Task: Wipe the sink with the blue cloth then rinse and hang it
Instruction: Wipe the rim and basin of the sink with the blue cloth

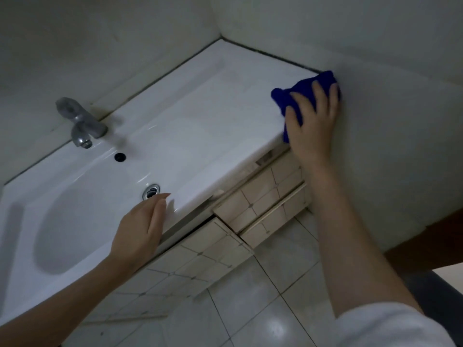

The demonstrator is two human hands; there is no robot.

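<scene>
Folds of the deep-blue plush cloth (284,97) bunched thickly at the far right end of the glossy white ceramic sink counter (200,131), touching the pale wall (388,146). The right grip (313,118) pressed down on it with spread, nearly straight fingers. The left grip (140,229), released and straight-fingered, rested on the counter's front rim beside the round metal drain (151,191).

Deep blue cloth (283,98) under right hand (310,126) fingers | glossy white sink (200,136) beneath left hand (140,229) fingertips | grey tap (80,121) | beige cabinet (260,201), dark diamond-dotted grid
</scene>
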